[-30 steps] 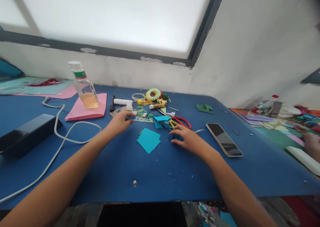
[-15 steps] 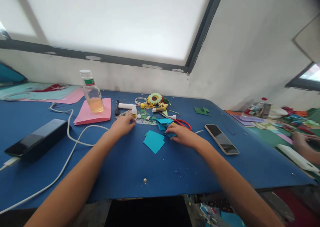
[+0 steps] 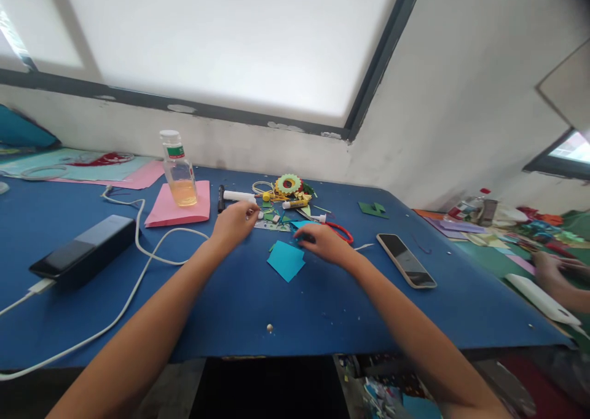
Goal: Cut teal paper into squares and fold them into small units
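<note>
My left hand [image 3: 236, 221] hovers at the near edge of a heap of paper scraps [image 3: 276, 217]. Its fingers are pinched together on something small and pale that I cannot make out. My right hand [image 3: 322, 242] lies just right of it, fingers curled down onto a small teal paper scrap [image 3: 300, 225]. A teal paper square [image 3: 286, 260] rests flat on the blue table [image 3: 230, 302] between and just below both hands. Red-and-yellow-handled scissors [image 3: 342, 230] lie behind my right hand.
A bottle of yellow liquid [image 3: 179, 170] stands on pink paper [image 3: 161, 213]. A black power bank [image 3: 83, 250] with a white cable [image 3: 138, 247] is at left, a phone [image 3: 405, 259] at right. A paper flower [image 3: 289, 184] lies behind the scraps. Another person's hand [image 3: 548, 268] is at far right.
My left hand has lifted a little and pinched shut by the scrap heap. My right hand has slid slightly left and away onto the teal scraps. The camera has shifted.
</note>
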A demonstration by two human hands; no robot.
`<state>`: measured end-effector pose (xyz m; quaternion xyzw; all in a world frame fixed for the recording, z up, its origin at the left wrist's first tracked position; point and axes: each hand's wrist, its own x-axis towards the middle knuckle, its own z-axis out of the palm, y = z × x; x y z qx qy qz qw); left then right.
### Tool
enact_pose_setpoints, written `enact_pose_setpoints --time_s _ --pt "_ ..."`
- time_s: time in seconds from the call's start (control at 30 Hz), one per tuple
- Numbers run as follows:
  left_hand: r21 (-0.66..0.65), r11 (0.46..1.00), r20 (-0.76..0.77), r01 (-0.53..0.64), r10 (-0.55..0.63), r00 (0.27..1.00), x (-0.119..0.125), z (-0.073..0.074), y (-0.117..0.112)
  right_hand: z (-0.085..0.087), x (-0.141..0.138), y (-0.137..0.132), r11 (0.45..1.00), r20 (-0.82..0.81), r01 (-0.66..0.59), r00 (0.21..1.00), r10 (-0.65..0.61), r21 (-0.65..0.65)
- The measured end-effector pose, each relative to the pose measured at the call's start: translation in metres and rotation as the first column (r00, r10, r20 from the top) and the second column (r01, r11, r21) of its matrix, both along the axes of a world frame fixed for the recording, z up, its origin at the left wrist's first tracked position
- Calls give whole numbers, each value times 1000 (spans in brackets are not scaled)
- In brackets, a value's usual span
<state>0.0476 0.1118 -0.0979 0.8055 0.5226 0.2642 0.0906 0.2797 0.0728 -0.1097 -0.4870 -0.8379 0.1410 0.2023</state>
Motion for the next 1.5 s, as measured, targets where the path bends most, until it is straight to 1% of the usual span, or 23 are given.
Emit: enact_pose_setpoints --time_s 0.07,0.1,0.13,0.2,0.23,0.3,0.37,0.43,0.5,0.6,0.77,0.97,1.03,1.13,1.2,1.3,1.33,1.37,1.4,1.43,1.5 --pt "80 997 82 -18 11 997 5 10 -9 4 -22 10 1000 -76 -18 997 18 3" --pt "109 994 109 -5 -7 994 7 14 -15 4 -32 16 1000 -110 -29 993 29 -3" --pt "126 992 120 29 -44 992 10 18 -20 3 -40 22 999 -144 -46 989 44 -12" --pt "116 982 97 147 -158 983 14 22 -30 0 -49 30 996 -188 -86 979 78 -34" --pt "87 971 66 223 -229 971 17 22 -34 -2 -48 32 994 -203 -98 975 88 -41" --pt "-1 934 -9 358 -358 934 22 15 -39 -7 -38 31 993 -219 -105 971 91 -52" --pt "-83 901 -75 427 -433 898 28 3 -42 -12 -21 23 992 -213 -100 973 83 -72" --pt "-129 899 -111 419 -433 895 35 -12 -43 -18 -3 11 989 -190 -111 978 91 -100" --pt "-169 911 -133 376 -399 907 42 -25 -43 -23 9 -2 985 -169 -127 980 106 -119" --pt "-235 920 -140 314 -351 926 46 -34 -41 -29 17 -13 979 -150 -159 979 139 -128" --pt "-325 914 -122 242 -294 948 42 -32 -33 -35 16 -16 976 -149 -177 976 158 -129" --pt "-412 888 -97 204 -265 959 45 -34 -28 -38 10 -25 980 -193 -137 975 108 -145" --pt "-406 895 -104 186 -247 963 48 -34 -31 -39 8 -27 982 -195 -130 975 102 -135" --pt "-349 925 -133 151 -209 969 51 -32 -37 -39 7 -28 985 -184 -135 976 114 -109" --pt "-326 935 -155 139 -198 968 51 -30 -40 -36 6 -33 988 -179 -126 978 109 -90" --pt "-316 937 -178 151 -215 960 51 -30 -39 -31 2 -56 990 -146 -136 981 128 -44" --pt "-314 936 -181 158 -222 958 51 -30 -38 -29 1 -68 976 -77 -216 974 214 -28" --pt "-314 935 -182 163 -228 956 50 -31 -37 -28 -1 -81 944 -8 -326 945 326 -54" --pt "-315 934 -181 168 -233 955 50 -32 -36 -27 -2 -95 914 45 -390 917 396 -110" --pt "-316 933 -179 172 -237 955 49 -32 -34 -26 -3 -107 895 73 -411 901 428 -175" --pt "-319 931 -174 176 -240 955 48 -33 -33 -27 -1 -128 897 116 -361 909 399 -256"
